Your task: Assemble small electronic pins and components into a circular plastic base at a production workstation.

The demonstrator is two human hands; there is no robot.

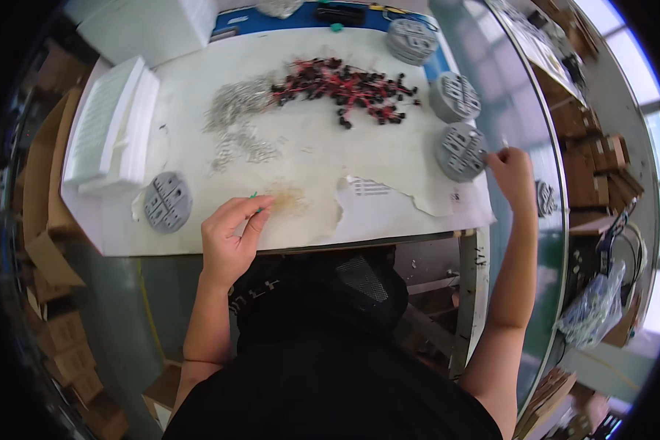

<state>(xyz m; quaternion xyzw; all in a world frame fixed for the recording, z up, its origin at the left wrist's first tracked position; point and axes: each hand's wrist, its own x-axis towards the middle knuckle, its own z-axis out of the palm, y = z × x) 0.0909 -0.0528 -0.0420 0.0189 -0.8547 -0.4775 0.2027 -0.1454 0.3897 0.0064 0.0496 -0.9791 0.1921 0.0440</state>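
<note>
My left hand [231, 231] is above the front edge of the white-covered table, thumb and fingers pinched together. A small green thing [254, 196] pokes out between its fingertips; its kind is too small to tell. Beside those fingertips lies a loose pile of fine tan bits [290, 198]. At the table's right side, my right hand [513, 176] has its fingers closed at the right edge of a grey round plastic part [462, 152] with slots and raised blocks. Another grey disc [167, 202] of this kind rests left of my left hand.
Black parts with red wires [341, 88] are heaped mid-table, beside a pile of small silvery pieces [238, 103]. More grey discs [455, 97] stand along the right edge, some stacked [412, 41]. White foam trays [114, 125] stand at the left. A greenish belt-like surface [517, 110] runs along the right.
</note>
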